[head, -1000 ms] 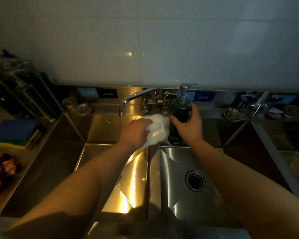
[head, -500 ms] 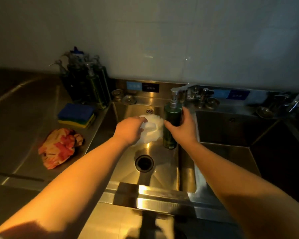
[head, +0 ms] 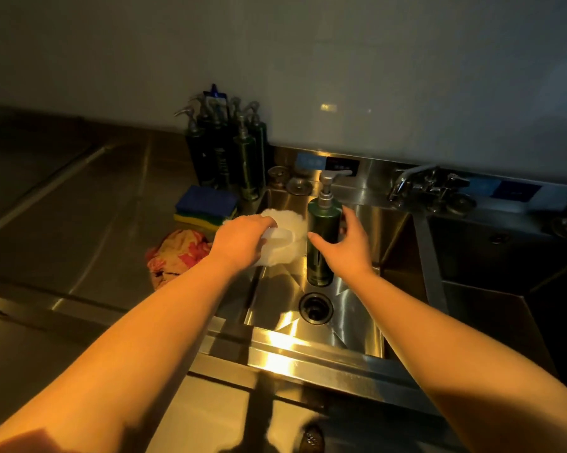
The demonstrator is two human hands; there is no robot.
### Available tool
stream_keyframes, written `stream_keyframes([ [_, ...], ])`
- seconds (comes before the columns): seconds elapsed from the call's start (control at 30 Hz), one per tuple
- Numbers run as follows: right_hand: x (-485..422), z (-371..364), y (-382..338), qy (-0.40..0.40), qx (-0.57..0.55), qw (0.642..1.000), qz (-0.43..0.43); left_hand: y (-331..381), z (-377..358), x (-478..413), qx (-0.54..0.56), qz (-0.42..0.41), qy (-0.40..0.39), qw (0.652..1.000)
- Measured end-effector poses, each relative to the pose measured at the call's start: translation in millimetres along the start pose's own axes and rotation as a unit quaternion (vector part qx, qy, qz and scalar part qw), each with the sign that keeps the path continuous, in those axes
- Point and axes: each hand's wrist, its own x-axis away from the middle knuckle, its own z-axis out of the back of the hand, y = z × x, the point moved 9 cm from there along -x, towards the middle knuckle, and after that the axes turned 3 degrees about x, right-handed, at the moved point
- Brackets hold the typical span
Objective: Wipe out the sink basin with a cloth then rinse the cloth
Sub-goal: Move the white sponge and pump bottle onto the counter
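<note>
Cloth at left basin rim, bottle beside

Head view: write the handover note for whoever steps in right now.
Left hand grips the white cloth, held above the basin's left rear corner.
Right hand grips the soap bottle, upright, over the basin near the drain.
Tap stands to the right; no water visibly running.
Done: cloth and soap in hand.
Left: probably soap the cloth, then wipe the basin and rinse the cloth.
</note>
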Motion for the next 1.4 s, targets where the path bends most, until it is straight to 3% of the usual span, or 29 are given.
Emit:
stream_keyframes([
  [0.2,-38.3,-24.6,-15.7,-0.003,-0.007,1.0,0.013,-31.3,13.5,-30.2,-0.022,-0.015,0.008,1.0],
  [0.6,-116.2,-73.2,-25.9,-0.012,-0.017,1.0,0.015,-115.0,29.9,-89.4,-0.052,0.04,-0.015,0.998],
  [0.8,-137.5,-101.6,-35.5,-0.022,-0.003,1.0,0.018,-151.0,25.7,-108.0,-0.068,0.05,-0.049,0.995],
  [1.23,-153.3,-120.0,-30.9,0.047,0.016,0.999,-0.017,-217.3,-15.0,-159.9,-0.059,0.001,-0.18,0.982],
  [1.4,-156.9,-133.6,-42.3,0.055,0.01,0.998,-0.01,-227.0,-16.7,-166.8,-0.048,-0.007,-0.175,0.983],
])
